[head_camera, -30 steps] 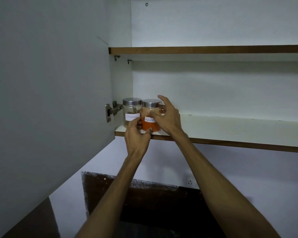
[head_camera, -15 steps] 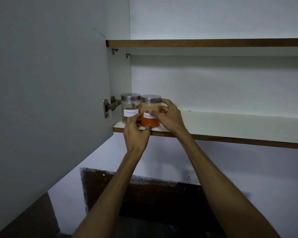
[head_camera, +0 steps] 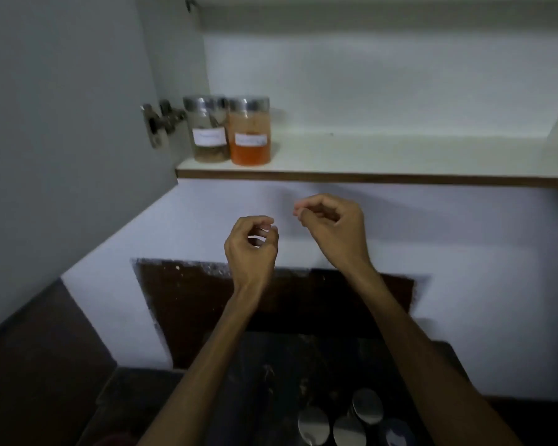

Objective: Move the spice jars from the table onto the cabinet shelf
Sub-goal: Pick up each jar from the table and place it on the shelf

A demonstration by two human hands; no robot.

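Two labelled glass spice jars with silver lids stand side by side at the left end of the white cabinet shelf (head_camera: 384,156): a jar of brown spice (head_camera: 208,130) on the left, touching a jar of orange powder (head_camera: 251,132). Below the shelf edge, both hands hang in the air with loosely curled fingers and nothing in them. My left hand (head_camera: 252,249) is lower, and my right hand (head_camera: 332,226) is a little higher to its right. Further silver-lidded jars (head_camera: 339,420) stand on the dark table at the bottom.
The open cabinet door (head_camera: 62,140) fills the left, held by a metal hinge (head_camera: 160,122). A white wall with a dark panel (head_camera: 271,304) lies behind the table. The shelf surface right of the two jars is bare white.
Both hands have let go of the orange jar and dropped below the shelf. The view has tilted down, bringing the table and its jars into sight.
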